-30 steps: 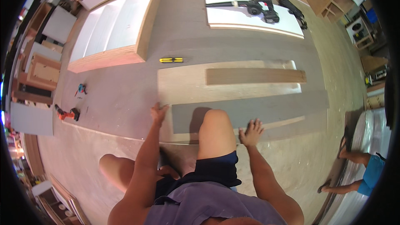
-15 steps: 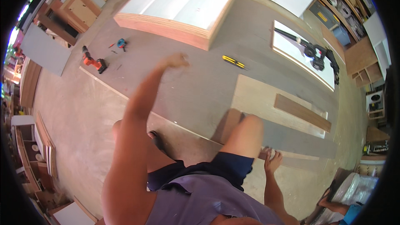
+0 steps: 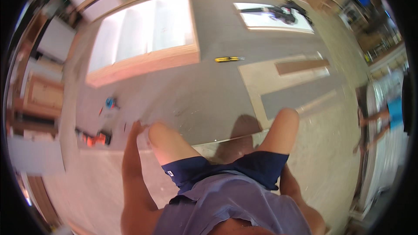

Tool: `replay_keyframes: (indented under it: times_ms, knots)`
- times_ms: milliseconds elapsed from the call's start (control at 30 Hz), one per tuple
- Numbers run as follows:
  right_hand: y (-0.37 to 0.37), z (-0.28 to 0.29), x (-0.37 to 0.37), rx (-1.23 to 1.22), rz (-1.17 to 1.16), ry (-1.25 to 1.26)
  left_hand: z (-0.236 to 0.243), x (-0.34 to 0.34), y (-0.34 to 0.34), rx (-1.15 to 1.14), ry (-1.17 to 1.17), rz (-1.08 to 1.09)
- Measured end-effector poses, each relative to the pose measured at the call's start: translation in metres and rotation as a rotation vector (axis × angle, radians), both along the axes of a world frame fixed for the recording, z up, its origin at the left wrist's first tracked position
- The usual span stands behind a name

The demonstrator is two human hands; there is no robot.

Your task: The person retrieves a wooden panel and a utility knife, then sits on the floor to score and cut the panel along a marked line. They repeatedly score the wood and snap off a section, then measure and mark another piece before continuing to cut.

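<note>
My left hand (image 3: 139, 127) is low over the grey sheet (image 3: 204, 91), just outside my left knee. Its fingers are smeared, and I see no object in it. A small dark red stick-like piece (image 3: 125, 127) lies close beside it. Farther left rests an orange and black cordless drill (image 3: 93, 138), with a blue round tool (image 3: 111, 103) beyond it. My right forearm goes down behind my right thigh, which hides the hand. A yellow and black screwdriver-like tool (image 3: 229, 59) lies ahead, right of the middle.
A white-lined wooden cabinet frame (image 3: 143, 58) lies at the far left of the sheet. Plywood (image 3: 251, 85) with a brown strip (image 3: 302, 66) is on the right. A black blower-like tool (image 3: 283, 14) sits on a white panel (image 3: 265, 27). Another person's arm (image 3: 376, 116) shows at far right.
My view has turned leftward. My left hand has come back and down from over the sheet to beside my knee. My right hand has left the grey board's near edge and dropped out of sight.
</note>
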State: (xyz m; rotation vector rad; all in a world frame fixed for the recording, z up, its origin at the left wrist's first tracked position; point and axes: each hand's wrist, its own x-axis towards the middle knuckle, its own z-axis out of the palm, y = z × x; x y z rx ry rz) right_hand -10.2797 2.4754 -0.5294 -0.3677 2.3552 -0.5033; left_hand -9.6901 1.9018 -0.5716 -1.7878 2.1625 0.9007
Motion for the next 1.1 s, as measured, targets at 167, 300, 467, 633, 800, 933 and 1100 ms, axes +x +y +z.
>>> replay_keyframes:
  times_ms: [167,300,467,633,800,933,1100]
  knots:
    - [-0.007,0.042,0.017,-0.002,-0.145,0.058,0.004,-0.029,0.001,0.146,0.233,-0.01]
    - [0.001,0.036,0.056,-0.004,-0.267,0.003,0.008,-0.027,0.002,0.4,0.194,0.022]
    - [-0.013,-0.009,0.119,-0.068,-0.293,-0.259,-0.012,-0.018,0.006,0.342,-0.066,0.014]
    - [-0.069,-0.034,0.09,-0.221,-0.281,-0.316,-0.02,-0.028,0.031,0.195,-0.068,0.023]
    - [-0.109,-0.033,-0.023,-0.157,-0.649,0.273,0.014,-0.025,0.069,0.235,0.475,0.567]
    - [-0.175,0.005,-0.069,0.236,-0.849,0.321,0.073,-0.002,0.114,0.149,0.585,0.735]
    - [-0.199,0.004,-0.094,0.409,-0.821,0.375,0.114,0.01,0.143,0.088,0.409,0.746]
